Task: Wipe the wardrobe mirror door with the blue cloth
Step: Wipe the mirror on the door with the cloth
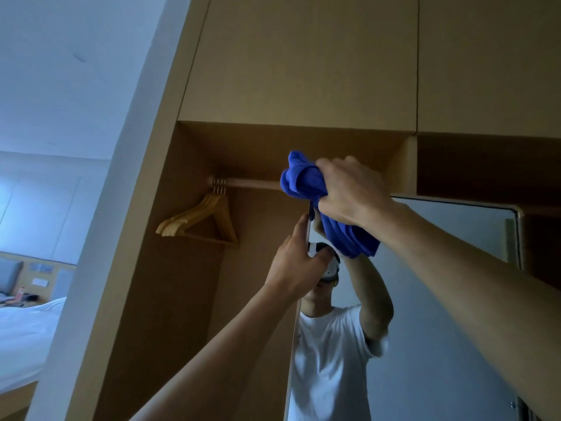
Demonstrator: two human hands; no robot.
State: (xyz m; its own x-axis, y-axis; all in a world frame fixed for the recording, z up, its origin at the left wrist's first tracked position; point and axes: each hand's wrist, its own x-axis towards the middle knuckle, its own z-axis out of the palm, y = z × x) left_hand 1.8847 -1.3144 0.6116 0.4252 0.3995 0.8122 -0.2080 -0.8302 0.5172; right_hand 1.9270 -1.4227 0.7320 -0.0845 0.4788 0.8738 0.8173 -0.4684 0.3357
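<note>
Right hand fisted tight round the bunched blue cloth, held at the top-left corner of the mirror door — cloth tail hangs down over the glass. Left hand grips the door's left edge just below, fingers flat along the outer side, thumb on the mirror side. Glass reflects a person in a white tee w/ a headset, arms raised. Behind the door edge: open wardrobe w/ a rail — wooden hangers bunched at its left end. Far left, a bed w/ white sheets.
</note>
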